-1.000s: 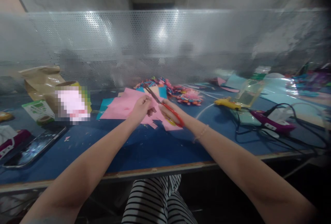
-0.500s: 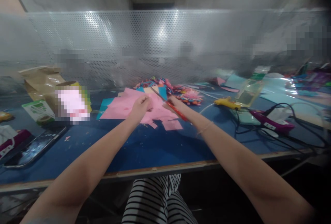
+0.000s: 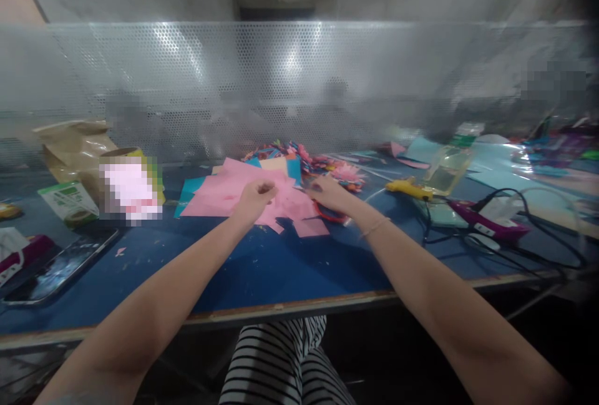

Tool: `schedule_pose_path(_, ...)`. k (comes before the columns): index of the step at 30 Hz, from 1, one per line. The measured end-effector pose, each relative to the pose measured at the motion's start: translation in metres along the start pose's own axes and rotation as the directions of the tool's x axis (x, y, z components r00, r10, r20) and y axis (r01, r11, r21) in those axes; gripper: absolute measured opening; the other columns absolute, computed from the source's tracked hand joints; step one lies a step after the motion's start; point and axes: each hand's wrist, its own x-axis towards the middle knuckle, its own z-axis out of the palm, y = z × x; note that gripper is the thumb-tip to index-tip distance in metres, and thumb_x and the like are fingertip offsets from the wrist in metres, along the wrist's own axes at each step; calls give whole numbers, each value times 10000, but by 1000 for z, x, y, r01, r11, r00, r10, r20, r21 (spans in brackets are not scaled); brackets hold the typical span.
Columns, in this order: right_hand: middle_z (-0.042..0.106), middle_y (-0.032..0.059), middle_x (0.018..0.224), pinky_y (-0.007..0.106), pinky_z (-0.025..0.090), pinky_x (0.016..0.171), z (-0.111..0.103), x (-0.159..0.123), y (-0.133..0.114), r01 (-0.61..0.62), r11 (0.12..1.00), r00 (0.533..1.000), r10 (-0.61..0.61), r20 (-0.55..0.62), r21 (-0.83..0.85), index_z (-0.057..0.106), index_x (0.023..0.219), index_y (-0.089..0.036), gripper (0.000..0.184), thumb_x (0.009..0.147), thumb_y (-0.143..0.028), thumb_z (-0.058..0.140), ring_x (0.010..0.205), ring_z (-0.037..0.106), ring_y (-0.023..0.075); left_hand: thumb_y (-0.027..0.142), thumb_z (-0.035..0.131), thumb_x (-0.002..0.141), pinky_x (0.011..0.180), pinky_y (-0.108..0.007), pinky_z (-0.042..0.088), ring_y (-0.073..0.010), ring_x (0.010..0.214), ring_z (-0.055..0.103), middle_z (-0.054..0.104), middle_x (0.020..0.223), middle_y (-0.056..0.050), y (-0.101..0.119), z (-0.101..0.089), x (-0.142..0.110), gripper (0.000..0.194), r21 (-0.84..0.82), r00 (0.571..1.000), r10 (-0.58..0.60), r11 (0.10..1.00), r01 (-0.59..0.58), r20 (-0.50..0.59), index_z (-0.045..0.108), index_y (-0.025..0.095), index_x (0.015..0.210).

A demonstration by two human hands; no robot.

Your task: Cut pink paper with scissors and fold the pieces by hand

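Pink paper sheets [image 3: 219, 196] lie in a loose, overlapping pile in front of me, with a smaller pink piece [image 3: 311, 227] at the near edge. My left hand [image 3: 258, 198] is over the pile with its fingers curled in; whatever it may hold is too small to make out. To its right, my right hand [image 3: 328, 191] reaches over the pile's right side, its fingers stretched out and slightly blurred. Just under that hand show the red handles of the scissors [image 3: 331, 213]; their blades are hidden.
Behind the pile is a heap of colourful paper scraps [image 3: 299, 152]. A yellow glue gun [image 3: 409, 190], a clear bottle [image 3: 447, 168] and a purple power strip [image 3: 491, 221] with cables are at right. A phone [image 3: 63, 268], a green-and-white box [image 3: 69, 203] and a paper bag [image 3: 75, 146] stand left.
The scissors' blades, which pointed away above the paper, no longer show; the handles now sit lower under my right hand. My right hand's fingers have loosened, and my left hand has moved slightly left.
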Motion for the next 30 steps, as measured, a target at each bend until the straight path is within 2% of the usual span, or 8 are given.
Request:
schedule_pose_path(4,575,42,763,239,405,602,4,-4,-37,-87,964,972,27,234,253,539,772,-147,220,740,-340,438,674,527,115,243,595,584,480,-200,401,-60,490,449,474,546,41,-3,2,-2,184,-9,1000,22,1000,-22,18,438,155,623)
schedule_pose_path(5,576,38,745,238,406,605,6,-6,-45,-72,962,970,6,243,263,540,766,-145,198,731,-321,454,663,530,114,246,590,592,482,-201,401,-59,485,446,466,537,43,-4,1,-2,185,3,999,36,999,-36,31,430,155,614)
schedule_pose_path(9,571,20,643,234,380,612,8,-10,-61,61,992,980,-80,181,107,553,647,-146,152,720,-252,471,617,512,107,252,566,617,479,-198,392,-61,486,448,474,540,36,-6,0,-1,159,68,994,84,994,-89,64,442,153,612)
schedule_pose_path(13,540,3,578,210,343,549,9,-9,-59,63,997,990,-69,125,47,549,600,-146,196,705,-304,501,566,472,94,230,535,636,529,-214,420,-76,552,497,519,606,11,-3,3,-3,104,69,994,27,997,-34,102,476,146,652)
schedule_pose_path(17,477,-22,529,188,302,495,12,-9,-55,45,999,996,-46,71,15,499,544,-142,257,661,-367,542,525,416,75,283,542,641,582,-249,450,-93,613,528,525,674,-4,1,7,-7,168,-28,987,-42,999,47,154,487,140,709)
schedule_pose_path(22,438,-35,505,180,308,473,13,-9,-56,21,999,999,-23,48,42,456,524,-141,243,637,-332,556,500,407,66,244,598,576,559,-240,451,-85,595,510,465,667,24,-1,6,-6,203,-15,993,9,1000,-7,120,470,141,694)
schedule_pose_path(27,396,-48,516,189,372,451,16,-8,-54,-50,982,998,40,58,183,397,581,-161,194,654,-299,512,475,451,74,216,582,563,555,-243,460,-72,580,491,469,700,26,0,6,-5,209,-43,992,-43,998,49,119,471,139,722)
schedule_pose_path(30,404,-43,553,204,406,464,20,-7,-50,-44,973,998,33,52,225,412,624,-163,178,643,-302,521,492,457,79,242,568,576,557,-232,448,-69,579,473,467,680,26,1,6,-6,202,-16,991,-48,999,50,123,492,133,728)
